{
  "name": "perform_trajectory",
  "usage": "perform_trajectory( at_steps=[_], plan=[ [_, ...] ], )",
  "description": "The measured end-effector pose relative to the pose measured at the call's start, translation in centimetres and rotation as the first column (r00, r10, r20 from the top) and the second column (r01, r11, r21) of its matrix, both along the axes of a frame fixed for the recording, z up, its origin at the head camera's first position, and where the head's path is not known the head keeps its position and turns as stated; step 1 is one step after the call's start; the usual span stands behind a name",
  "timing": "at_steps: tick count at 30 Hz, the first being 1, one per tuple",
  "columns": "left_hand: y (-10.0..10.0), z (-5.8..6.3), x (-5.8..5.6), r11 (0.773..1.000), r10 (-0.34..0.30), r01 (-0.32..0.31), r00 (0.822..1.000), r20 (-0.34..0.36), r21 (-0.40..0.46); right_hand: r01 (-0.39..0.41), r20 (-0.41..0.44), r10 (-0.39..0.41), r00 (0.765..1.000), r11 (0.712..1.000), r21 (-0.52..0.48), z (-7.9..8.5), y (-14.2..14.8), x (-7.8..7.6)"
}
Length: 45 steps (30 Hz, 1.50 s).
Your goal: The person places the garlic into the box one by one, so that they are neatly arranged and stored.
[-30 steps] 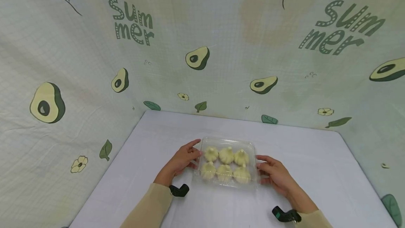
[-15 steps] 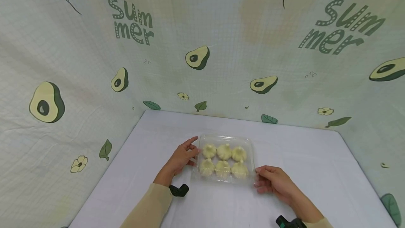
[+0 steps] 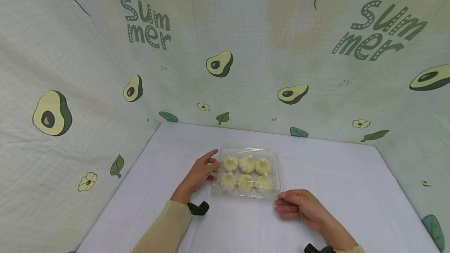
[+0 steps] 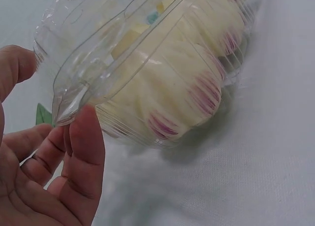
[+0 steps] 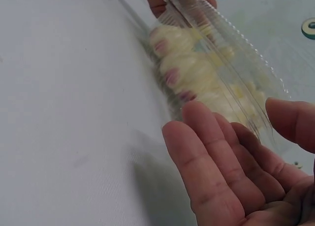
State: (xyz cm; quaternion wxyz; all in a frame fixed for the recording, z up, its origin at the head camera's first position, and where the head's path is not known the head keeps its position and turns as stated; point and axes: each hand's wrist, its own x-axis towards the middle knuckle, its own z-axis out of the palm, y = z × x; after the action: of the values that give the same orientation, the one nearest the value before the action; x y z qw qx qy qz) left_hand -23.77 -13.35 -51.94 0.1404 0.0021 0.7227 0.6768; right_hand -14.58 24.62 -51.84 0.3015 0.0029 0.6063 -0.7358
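Observation:
A clear plastic clamshell box (image 3: 249,150) with its lid down sits on the white table, holding several pale garlic bulbs (image 3: 247,164) in two rows. Purple streaks mark the bulbs in the left wrist view. At the box's left side my left hand (image 3: 200,173) holds the rim; its fingertips touch the corner from below and the thumb lies against the edge in the left wrist view. By the near right corner is my right hand (image 3: 306,208), palm inward. Its fingers (image 5: 197,157) are extended and the thumb stands apart, beside the rim.
The white tabletop (image 3: 183,139) extends around the box. Behind and at both sides hangs a pale cloth (image 3: 246,100) printed with avocados, leaves and lettering. Black wrist cameras (image 3: 199,208) sit on both wrists.
The box has shifted a little left and away from me, with the left hand following. My right hand has moved from the right side down toward the near right corner.

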Motion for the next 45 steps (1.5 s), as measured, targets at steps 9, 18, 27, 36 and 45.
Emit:
perform_trajectory(
  at_steps=[9, 18, 27, 36, 45],
  plan=[
    [-0.1, 0.0, 0.1, 1.0, -0.001, 0.001, 0.999, 0.032, -0.01, 0.018, 0.0, -0.018, 1.0, 1.0, -0.004, 0.1, -0.6, 0.0],
    [-0.8, -0.1, 1.5, 0.997, -0.025, 0.031, 0.995, 0.093, -0.066, 0.033, -0.002, -0.033, 0.999, 0.999, -0.024, -0.1, -0.7, 0.1],
    [-2.6, 0.4, 4.9, 0.991, -0.13, 0.131, 0.975, 0.181, 0.006, 0.033, 0.0, -0.033, 0.999, 0.999, -0.039, 0.0, -0.8, 0.2],
    [-3.1, 0.5, 6.6, 0.978, -0.209, 0.209, 0.958, 0.195, 0.021, 0.048, -0.002, -0.048, 0.999, 0.998, -0.028, 0.1, -0.9, 0.4],
    [-2.1, 0.0, 7.2, 0.973, -0.229, 0.219, 0.953, 0.2, 0.069, 0.034, 0.01, -0.034, 0.999, 0.999, -0.024, 0.2, -1.1, 0.6]
  ],
)
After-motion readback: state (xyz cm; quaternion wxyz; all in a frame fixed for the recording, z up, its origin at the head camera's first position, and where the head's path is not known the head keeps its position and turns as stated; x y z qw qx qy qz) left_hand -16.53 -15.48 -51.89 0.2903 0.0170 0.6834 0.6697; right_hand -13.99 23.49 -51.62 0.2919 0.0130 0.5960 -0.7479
